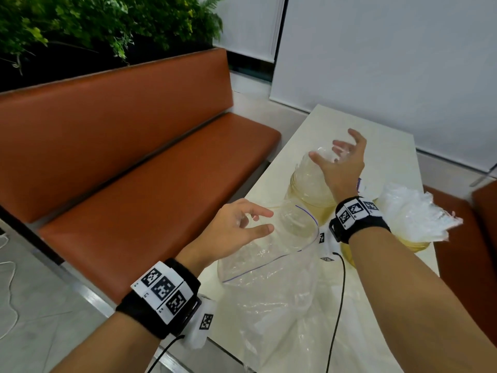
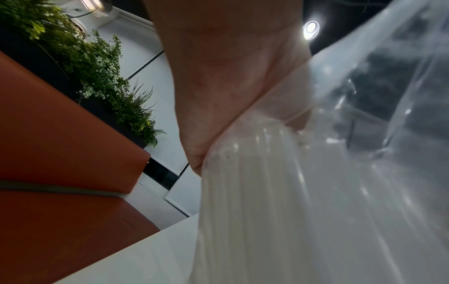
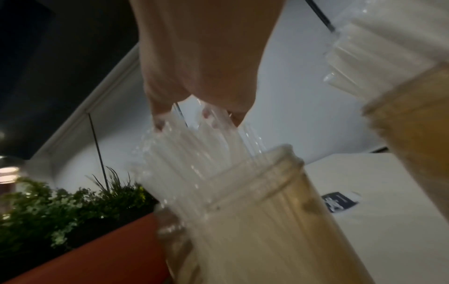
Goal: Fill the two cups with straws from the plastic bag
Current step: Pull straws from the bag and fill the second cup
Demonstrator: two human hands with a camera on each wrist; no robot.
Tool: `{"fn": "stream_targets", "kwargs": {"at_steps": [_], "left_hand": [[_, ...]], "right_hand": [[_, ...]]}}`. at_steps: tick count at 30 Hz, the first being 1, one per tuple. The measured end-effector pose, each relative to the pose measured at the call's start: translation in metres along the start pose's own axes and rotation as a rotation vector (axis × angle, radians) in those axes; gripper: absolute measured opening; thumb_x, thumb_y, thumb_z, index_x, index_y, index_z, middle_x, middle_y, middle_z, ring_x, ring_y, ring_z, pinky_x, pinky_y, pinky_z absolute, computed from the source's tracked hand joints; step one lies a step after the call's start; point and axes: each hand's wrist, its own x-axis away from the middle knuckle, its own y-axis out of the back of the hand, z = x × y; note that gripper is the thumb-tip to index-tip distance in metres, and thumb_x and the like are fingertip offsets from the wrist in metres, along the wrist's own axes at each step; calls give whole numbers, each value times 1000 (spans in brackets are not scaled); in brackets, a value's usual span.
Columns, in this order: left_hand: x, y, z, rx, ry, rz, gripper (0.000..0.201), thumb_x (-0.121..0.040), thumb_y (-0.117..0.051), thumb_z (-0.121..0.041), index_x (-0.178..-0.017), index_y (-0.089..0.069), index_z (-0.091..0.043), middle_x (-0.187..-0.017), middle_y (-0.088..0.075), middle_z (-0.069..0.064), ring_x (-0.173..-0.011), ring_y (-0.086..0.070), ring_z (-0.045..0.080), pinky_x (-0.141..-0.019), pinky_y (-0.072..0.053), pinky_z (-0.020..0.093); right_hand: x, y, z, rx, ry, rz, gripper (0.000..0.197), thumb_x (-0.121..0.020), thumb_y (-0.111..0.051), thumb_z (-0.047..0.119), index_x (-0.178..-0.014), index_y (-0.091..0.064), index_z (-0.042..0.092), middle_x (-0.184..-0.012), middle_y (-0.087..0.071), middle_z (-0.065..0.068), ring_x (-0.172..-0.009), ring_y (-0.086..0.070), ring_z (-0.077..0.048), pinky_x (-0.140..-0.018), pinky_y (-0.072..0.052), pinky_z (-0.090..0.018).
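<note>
Two yellowish translucent cups stand on the cream table [image 1: 390, 146]. The far cup [image 1: 304, 189] [image 3: 267, 230] is packed with clear straws [image 1: 317, 165] [image 3: 194, 163]. My right hand [image 1: 333, 149] [image 3: 194, 119] hovers over it, fingers spread, fingertips [image 3: 159, 124] touching the straw tops. The near cup [image 1: 414, 244] [image 3: 413, 124] is half hidden by my right forearm; its straws [image 1: 414, 211] lean out to the right. The clear zip plastic bag [image 1: 269, 278] [image 2: 364, 134] lies in front with its mouth raised. My left hand [image 1: 262, 220] [image 2: 230, 76] pinches the bag's rim.
An orange padded bench [image 1: 134, 157] runs along the table's left side, with green plants [image 1: 80, 28] behind it. A second orange seat [image 1: 470, 251] lies at the right. A black cable [image 1: 341, 292] trails across the table from my right wrist. White blinds [image 1: 390, 63] stand behind.
</note>
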Motion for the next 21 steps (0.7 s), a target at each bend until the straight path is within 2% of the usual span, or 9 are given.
{"fn": "stream_targets", "kwargs": {"at_steps": [3,5,8,10,13,15,17,19,21], "left_hand": [[-1,-1,-1,15,-3,-2,22,-84,-81,-26,-106,-78,-24,-96,-57,-6,-69,-40,16,-70,-42,13],[-2,-1,-2,14,0,0,20,-85,-80,-24,-105,-78,-23,-95,-57,-7,-70,-41,16,-69,-42,11],[0,-1,-2,0,-6,9,21,-90,-74,-14,-108,-77,-23,-96,-59,-9,-73,-45,15,-69,-43,11],[1,-1,-3,-2,-1,18,29,-93,-63,-4,-111,-76,-23,-100,-62,-6,-73,-48,11,-67,-42,11],[2,0,-8,21,35,7,48,-90,-45,9,-112,-75,-20,-102,-67,-7,-72,-43,21,-59,-38,22],[3,0,-8,28,21,5,54,-87,-39,13,-113,-75,-18,-102,-69,-9,-71,-40,26,-60,-36,34],[4,0,-7,12,3,-14,55,-87,-37,15,-114,-74,-16,-103,-70,-8,-72,-43,26,-62,-38,35],[4,-1,-6,-2,10,-52,54,-87,-37,14,-114,-73,-14,-105,-71,-6,-73,-46,25,-63,-41,34],[5,-2,-7,0,12,-81,54,-87,-37,14,-116,-73,-13,-105,-71,-4,-74,-49,19,-62,-44,28]], "right_hand": [[-7,3,9,126,206,12,69,-76,-83,21,-137,-53,30,-124,-65,1,-115,-61,-12,-91,-48,-21],[-5,3,5,329,304,160,44,-91,-69,26,-134,-62,20,-127,-68,-4,-121,-61,-19,-100,-47,-30],[9,2,-5,609,153,428,55,-99,-45,56,-134,-64,18,-139,-59,-11,-136,-45,-30,-114,-34,-44],[15,6,-3,573,142,373,69,-92,-38,71,-136,-63,24,-140,-55,-9,-137,-41,-27,-115,-34,-44],[18,14,21,468,209,238,55,-94,-54,62,-132,-64,24,-137,-53,-6,-135,-40,-25,-112,-36,-38],[23,18,48,375,272,149,41,-97,-58,52,-113,-73,17,-122,-60,-6,-122,-51,-23,-101,-45,-34],[38,24,82,239,365,131,41,-99,-58,42,-81,-73,9,-89,-68,-6,-85,-64,-22,-74,-55,-38],[58,27,114,155,336,361,48,-99,-60,34,-62,-68,5,-59,-66,-9,-55,-62,-29,-55,-53,-39],[84,27,133,243,210,711,43,-96,-64,28,-60,-71,5,-54,-67,-12,-50,-65,-29,-54,-56,-37]]}}
